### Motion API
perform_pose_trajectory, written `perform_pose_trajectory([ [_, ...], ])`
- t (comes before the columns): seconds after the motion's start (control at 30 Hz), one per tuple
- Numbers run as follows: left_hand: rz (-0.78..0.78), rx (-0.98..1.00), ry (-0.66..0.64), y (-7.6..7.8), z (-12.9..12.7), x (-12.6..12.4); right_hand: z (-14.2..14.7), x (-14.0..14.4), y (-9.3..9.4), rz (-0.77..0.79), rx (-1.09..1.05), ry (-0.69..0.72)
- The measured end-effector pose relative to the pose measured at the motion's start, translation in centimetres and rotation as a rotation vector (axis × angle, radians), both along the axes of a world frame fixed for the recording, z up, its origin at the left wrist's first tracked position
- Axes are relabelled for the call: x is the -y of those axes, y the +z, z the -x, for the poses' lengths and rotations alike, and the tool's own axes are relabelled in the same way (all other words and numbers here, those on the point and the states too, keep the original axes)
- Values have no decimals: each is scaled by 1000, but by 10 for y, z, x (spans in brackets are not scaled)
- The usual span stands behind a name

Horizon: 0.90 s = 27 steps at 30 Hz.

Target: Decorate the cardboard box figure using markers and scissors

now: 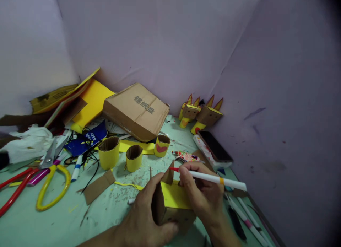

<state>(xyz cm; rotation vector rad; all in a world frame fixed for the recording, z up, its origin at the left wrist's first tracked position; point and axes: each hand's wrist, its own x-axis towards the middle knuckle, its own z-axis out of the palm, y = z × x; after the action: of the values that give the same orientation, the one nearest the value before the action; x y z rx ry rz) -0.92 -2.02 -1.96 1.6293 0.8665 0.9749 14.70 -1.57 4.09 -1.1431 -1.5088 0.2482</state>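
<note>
My left hand (147, 211) grips the side of a small cardboard box head (177, 196) with a yellow paper top. A pointed cardboard ear (168, 175) stands up from that top. Between the fingers of my right hand (204, 193) is a white marker (213, 178) with a red tip and an orange band. Its red tip is at the ear; whether it touches cannot be made out. Beyond the hands stand yellow-covered cardboard tubes: a large one (108, 156), a smaller one (134, 160) and one with a red heart (162, 147).
Red-handled and yellow-handled scissors (53, 183) lie at the left, near crumpled white tissue (29, 142). A cardboard box (137, 112) sits at the back. Two finished-looking cardboard figures (210, 113) stand against the wall. A phone (215, 145) rests on a tissue pack at the right, with several markers (246, 220) below.
</note>
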Motion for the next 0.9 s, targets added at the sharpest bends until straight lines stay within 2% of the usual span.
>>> perform_pose_trajectory([
  [0.17,-13,-35,29,-10,3,1,-3,-1,-6,5,-59,-65],
  [0.4,37,3,9,-3,1,1,0,0,1,11,4,5],
  [0.67,41,-56,48,-7,3,1,-4,-3,-13,41,-133,-49],
  [0.9,29,-5,12,-3,2,0,-3,-2,-7,20,-62,-40],
])
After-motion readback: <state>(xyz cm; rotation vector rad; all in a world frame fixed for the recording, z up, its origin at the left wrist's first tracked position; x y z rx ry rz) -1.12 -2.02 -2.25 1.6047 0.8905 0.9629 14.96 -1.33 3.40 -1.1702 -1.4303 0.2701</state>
